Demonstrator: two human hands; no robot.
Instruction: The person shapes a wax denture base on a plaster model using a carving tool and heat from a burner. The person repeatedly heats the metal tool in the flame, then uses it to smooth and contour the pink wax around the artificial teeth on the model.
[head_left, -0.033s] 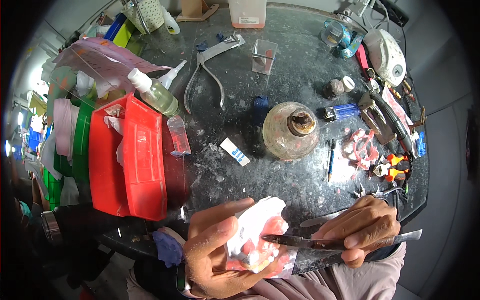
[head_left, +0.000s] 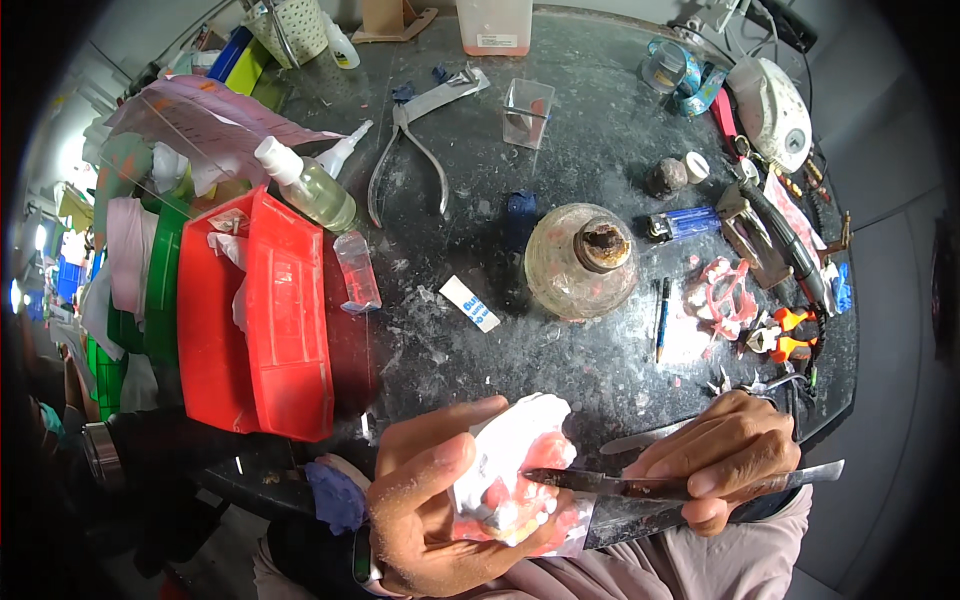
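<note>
My left hand (head_left: 425, 500) is closed around a white plaster dental cast (head_left: 510, 440), tilted up near the table's front edge. Pink wax (head_left: 548, 452) covers part of the cast, with pale teeth along its lower side. In my right hand (head_left: 720, 460) is a slim dark wax knife (head_left: 610, 484), gripped between thumb and fingers. Its tip touches, or nearly touches, the pink wax; its flat other end sticks out to the right. A second metal blade (head_left: 640, 438) shows beside my right knuckles; whether I hold it too, I cannot tell.
Beyond my hands stands a round glass spirit burner (head_left: 580, 265). Red bins (head_left: 290, 320) rise at the left, near a spray bottle (head_left: 310, 190). Pliers (head_left: 405, 150) lie farther back. A pen (head_left: 663, 320), pink wax scraps (head_left: 725, 300) and orange-handled cutters (head_left: 785, 335) lie right.
</note>
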